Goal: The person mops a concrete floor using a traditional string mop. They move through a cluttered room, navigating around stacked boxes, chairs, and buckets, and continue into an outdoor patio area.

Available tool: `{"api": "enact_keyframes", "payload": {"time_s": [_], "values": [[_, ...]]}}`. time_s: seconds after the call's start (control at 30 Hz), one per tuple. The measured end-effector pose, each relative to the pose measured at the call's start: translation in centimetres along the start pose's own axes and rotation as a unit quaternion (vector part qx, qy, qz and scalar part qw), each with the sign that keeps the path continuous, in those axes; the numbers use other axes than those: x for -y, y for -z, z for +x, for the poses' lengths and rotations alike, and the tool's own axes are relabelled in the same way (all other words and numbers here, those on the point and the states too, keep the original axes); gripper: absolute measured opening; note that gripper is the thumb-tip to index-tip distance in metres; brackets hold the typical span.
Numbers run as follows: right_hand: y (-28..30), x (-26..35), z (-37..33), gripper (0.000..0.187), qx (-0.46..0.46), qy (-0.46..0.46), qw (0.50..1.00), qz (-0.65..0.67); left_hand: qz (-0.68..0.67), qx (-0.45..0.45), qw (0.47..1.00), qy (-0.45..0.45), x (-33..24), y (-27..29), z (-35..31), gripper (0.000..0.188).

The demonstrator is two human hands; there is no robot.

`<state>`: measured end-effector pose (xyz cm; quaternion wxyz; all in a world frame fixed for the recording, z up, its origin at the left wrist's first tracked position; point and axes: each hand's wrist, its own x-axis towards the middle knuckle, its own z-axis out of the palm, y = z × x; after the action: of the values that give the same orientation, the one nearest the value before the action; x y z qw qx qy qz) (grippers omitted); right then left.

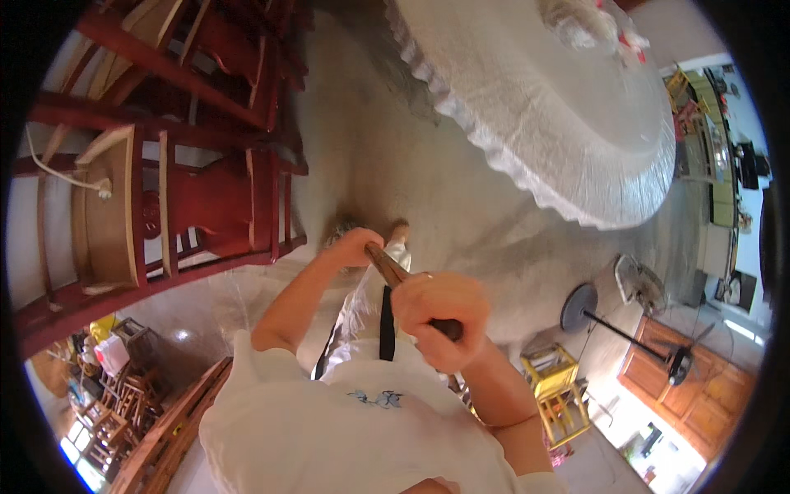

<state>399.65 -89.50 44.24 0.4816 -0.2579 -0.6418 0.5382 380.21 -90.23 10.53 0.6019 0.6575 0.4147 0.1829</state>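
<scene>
Both my hands grip one brown wooden stick (387,265), which slants away from me toward the floor. My right hand (440,317) is closed around its upper end, close in front of my white shirt, and the stick's end pokes out below the fist. Farther down and to the left, my left hand (360,245) is wrapped round the same stick. Just beyond the left hand, a dark, blurred, brush-like patch (344,226) shows at floor level; whether it belongs to the stick I cannot tell. My foot (400,229) shows beside it.
Stacked dark red wooden chairs (206,202) fill the left side. At the upper right stands a round table (568,148) under a clear plastic cover. A black-based standing fan (629,337) and yellow stools (553,375) are on the right. Planks (177,428) lie at lower left.
</scene>
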Motion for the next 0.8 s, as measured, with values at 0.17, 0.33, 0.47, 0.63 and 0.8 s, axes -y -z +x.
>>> {"api": "enact_keyframes", "payload": {"time_s": [0.17, 0.33, 0.47, 0.63, 0.8], "values": [[4.8, -6.1, 9.0, 0.021, 0.016, 0.007, 1.0, 0.006, 0.052, -0.043, 0.996, -0.062, 1.6, 11.4, 10.3, 0.017], [7.9, -13.2, 11.7, 0.029, -0.013, 0.023, 0.999, -0.031, 0.135, -0.108, 0.982, -0.073, 6.1, 20.2, 20.9, 0.022], [9.2, -19.7, 9.7, 0.028, -0.101, 0.012, 0.992, -0.079, 0.021, -0.225, 0.973, -0.044, 6.4, 20.5, 28.4, 0.027], [11.9, -21.7, 9.7, 0.025, -0.234, 0.003, 0.964, -0.124, 0.009, -0.389, 0.919, -0.062, 3.5, 14.4, 33.4, 0.033], [15.0, -17.2, 6.6, 0.022, -0.246, -0.011, 0.963, -0.108, 0.063, -0.421, 0.904, -0.045, 1.8, 8.6, 32.2, 0.036]]}}
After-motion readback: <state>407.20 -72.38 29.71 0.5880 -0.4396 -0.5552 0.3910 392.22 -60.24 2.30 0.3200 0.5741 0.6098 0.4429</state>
